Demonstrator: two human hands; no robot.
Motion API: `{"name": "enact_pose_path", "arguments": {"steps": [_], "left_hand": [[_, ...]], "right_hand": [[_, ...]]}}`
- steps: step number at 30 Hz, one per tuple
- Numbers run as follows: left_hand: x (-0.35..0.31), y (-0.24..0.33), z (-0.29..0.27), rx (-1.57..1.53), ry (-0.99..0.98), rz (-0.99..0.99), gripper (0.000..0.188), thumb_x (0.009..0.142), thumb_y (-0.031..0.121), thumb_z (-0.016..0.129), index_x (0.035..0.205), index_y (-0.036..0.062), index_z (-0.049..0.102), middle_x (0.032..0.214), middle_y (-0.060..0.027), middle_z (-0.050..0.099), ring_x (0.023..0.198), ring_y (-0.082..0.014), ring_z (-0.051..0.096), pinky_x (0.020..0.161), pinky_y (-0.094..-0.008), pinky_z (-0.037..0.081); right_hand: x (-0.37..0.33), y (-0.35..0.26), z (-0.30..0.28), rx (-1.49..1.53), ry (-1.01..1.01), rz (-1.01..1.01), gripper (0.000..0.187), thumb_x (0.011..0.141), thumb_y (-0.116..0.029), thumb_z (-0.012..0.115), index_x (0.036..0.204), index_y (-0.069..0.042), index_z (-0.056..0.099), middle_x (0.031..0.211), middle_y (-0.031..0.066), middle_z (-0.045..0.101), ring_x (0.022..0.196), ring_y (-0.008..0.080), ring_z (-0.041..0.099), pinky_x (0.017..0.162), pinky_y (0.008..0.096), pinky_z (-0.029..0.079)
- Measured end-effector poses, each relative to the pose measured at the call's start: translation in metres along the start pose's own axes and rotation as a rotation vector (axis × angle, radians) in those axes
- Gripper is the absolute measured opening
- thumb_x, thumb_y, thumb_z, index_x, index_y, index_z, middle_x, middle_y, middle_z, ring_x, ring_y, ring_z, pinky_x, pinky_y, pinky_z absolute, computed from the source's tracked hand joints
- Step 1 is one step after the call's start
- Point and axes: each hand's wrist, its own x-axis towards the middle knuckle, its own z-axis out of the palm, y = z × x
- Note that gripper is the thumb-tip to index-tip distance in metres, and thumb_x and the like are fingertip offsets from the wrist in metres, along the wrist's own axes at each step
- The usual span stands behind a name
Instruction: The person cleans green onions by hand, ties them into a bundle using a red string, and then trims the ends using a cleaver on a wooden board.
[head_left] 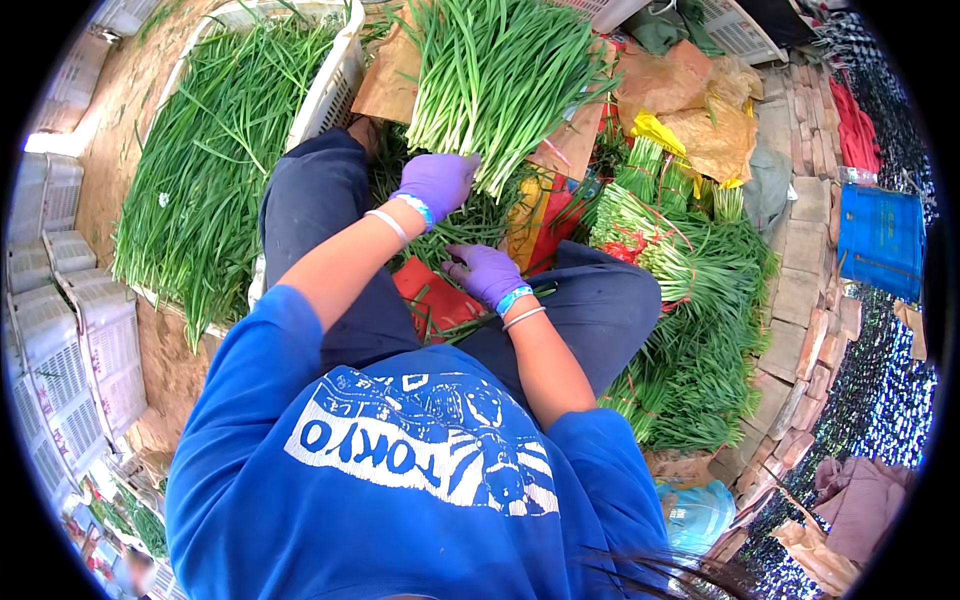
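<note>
Head view, upper centre of frame: from my remote station I note a loose heap of green stalks (505,85), pale ends toward the lower side, leaves fanning upward. Brown cardboard (388,82) shows at its left edge. Left hand (440,185), purple glove, is at the pale ends, back of the hand up; its fingers are hidden from me, so I cannot tell whether they grip any stalks. Right hand (487,274), also purple-gloved, is just right of frame centre, fingers pointing left, loosely bent and slightly parted. I log it near a red piece (430,293) lying between the wearer's dark-trousered legs (322,200).

Upper left: white crate (332,92), filled with long green leaves (225,170), some spilling over the side. Right of centre: green bundles (700,290) with red ties, piled beside the knee; I see yellow wrapping (657,134) and crumpled brown paper (715,130) above them. Right edge: blue container (880,243), beyond a row of bricks (800,240)
</note>
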Motion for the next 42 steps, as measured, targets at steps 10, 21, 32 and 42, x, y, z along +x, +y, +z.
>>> {"name": "enact_pose_path", "arguments": {"steps": [10,21,32,42], "left_hand": [[0.046,0.013,0.044,0.465,0.006,0.082,0.009,0.073,0.011,0.053,0.07,0.0055,0.06,0.058,-0.0084,0.061,0.053,-0.0226,0.061,0.046,-0.0352,0.046],[0.039,0.002,0.041,0.48,0.006,0.072,0.01,0.074,0.012,0.051,0.075,0.0039,0.058,0.056,-0.0105,0.059,0.05,-0.0265,0.06,0.045,-0.0372,0.044],[0.036,-0.012,0.022,0.305,-0.066,-0.11,0.015,0.077,0.017,0.05,0.091,0.0154,0.056,0.065,-0.0098,0.06,0.061,-0.0294,0.06,0.052,-0.0417,0.044],[0.048,-0.008,0.041,0.581,-0.085,0.056,0.011,0.072,0.011,0.052,0.075,0.0081,0.061,0.062,-0.0095,0.061,0.057,-0.0266,0.062,0.048,-0.0373,0.046]], "right_hand": [[-0.01,0.001,0.01,-0.014,0.013,-0.062,0.041,0.079,-0.035,0.05,0.111,-0.009,0.055,0.095,0.0183,0.059,0.089,0.0327,0.057,0.078,0.0402,0.044],[-0.004,0.001,0.004,0.032,0.001,-0.08,0.044,0.08,-0.035,0.051,0.112,-0.005,0.055,0.098,0.0199,0.059,0.092,0.0332,0.056,0.081,0.039,0.043],[-0.001,-0.002,-0.002,-0.025,0.098,-0.124,0.037,0.077,-0.034,0.053,0.105,-0.009,0.058,0.086,0.0158,0.061,0.083,0.0304,0.059,0.072,0.041,0.046],[-0.002,0.0,-0.005,0.005,0.114,-0.166,0.041,0.08,-0.036,0.05,0.108,-0.007,0.056,0.085,0.0179,0.06,0.081,0.0328,0.058,0.072,0.0417,0.045]]}}
